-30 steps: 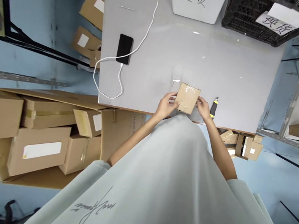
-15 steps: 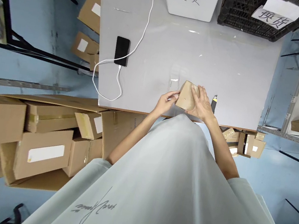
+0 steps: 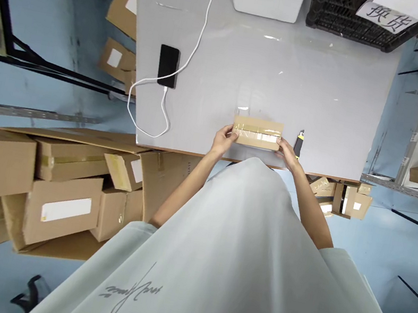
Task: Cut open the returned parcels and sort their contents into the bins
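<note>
A small brown cardboard box (image 3: 258,127) lies between my hands near the front edge of the table, its long side running left to right. Shiny tape covers the face turned up to me, with a pale strip along it. My left hand (image 3: 224,140) grips the box's left end, thumb on the near face. At the opposite end, my right hand (image 3: 285,153) holds the lower right corner between thumb and fingers. Just right of that hand lies a black and yellow utility knife (image 3: 299,144).
A phone (image 3: 168,65) with a white cable (image 3: 196,46) lies on the grey table (image 3: 216,71). At the back stand a white bin (image 3: 266,2) and a black crate (image 3: 338,17). Left of me, a large carton (image 3: 167,176) holds several boxes (image 3: 62,211).
The box has been turned: its long taped face now points up instead of a squarish end. My right hand has shifted from over its top to its right end.
</note>
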### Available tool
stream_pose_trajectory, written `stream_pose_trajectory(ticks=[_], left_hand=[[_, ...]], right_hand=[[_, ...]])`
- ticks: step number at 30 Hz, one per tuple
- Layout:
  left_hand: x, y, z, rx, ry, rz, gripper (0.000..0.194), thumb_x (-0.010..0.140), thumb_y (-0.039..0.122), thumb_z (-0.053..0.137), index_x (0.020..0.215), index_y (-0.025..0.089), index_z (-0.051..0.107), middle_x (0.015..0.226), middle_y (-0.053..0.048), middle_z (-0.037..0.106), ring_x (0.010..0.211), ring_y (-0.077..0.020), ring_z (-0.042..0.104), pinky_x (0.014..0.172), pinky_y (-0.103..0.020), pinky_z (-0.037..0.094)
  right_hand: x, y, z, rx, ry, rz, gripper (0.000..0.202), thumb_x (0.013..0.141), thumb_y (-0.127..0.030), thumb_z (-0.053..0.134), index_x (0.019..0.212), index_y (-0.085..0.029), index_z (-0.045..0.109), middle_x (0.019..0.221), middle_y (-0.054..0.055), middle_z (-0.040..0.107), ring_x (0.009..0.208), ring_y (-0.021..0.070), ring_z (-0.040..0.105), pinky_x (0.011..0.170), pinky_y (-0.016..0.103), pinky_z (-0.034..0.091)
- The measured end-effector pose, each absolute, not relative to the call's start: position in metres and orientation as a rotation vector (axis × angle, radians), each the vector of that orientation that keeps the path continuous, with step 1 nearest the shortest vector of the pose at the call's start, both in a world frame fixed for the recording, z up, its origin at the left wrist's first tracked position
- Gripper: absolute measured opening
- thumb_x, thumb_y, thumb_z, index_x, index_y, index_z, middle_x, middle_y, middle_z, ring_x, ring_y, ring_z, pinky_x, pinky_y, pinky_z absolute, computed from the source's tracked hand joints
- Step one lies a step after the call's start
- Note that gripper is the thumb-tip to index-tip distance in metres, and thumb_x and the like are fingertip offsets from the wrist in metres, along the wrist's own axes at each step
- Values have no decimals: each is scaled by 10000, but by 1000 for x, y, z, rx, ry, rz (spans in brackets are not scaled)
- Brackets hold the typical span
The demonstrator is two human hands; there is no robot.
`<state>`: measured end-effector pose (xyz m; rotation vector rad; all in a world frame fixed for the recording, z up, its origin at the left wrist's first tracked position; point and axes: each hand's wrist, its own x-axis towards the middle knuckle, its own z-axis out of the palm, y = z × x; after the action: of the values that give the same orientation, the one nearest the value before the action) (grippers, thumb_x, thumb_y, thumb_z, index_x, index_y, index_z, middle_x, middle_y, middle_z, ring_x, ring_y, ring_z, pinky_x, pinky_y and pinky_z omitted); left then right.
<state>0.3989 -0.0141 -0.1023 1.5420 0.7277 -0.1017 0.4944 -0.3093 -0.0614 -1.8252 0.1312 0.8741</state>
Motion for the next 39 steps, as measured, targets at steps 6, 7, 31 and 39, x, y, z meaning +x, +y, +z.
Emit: stream_pose_trajectory(ticks=[6,7,31,39], left_hand=[[398,-13,-101,1627,741,-158,538,893,429,871,1367,185,795,1525,-202,797,1293,-355,825,1137,-537,691],[397,-12,-100,1638,732,-152,527,893,406,863,1365,183,795,1522,-201,798,1296,-352,822,1142,-532,689],[403,21,-103,1756,341,-283,711,841,195,793,1547,259,733,1558,-117,753,1083,-230,797,1010,-403,697],[406,29,-107,1650,208,-288,704,846,271,845,1535,217,711,1621,-153,719,1285,-281,785,1088,-404,688]], right_hand=[[496,-330,-72,-1951,178,757,615,1030,-663,648,1404,-197,793,1545,176,796,1478,356,724,1300,572,575],[500,-336,-74,-2091,213,676,595,1041,-629,642,1393,-172,787,1550,212,777,1489,368,706,1321,582,548],[512,-269,39,-2373,-721,750,513,1115,-372,559,1560,-216,760,1525,119,827,1353,342,790,1182,445,607],[516,-205,64,-2568,-1043,1015,434,1148,-323,610,1512,-198,812,1445,145,861,1306,340,784,1016,368,565]])
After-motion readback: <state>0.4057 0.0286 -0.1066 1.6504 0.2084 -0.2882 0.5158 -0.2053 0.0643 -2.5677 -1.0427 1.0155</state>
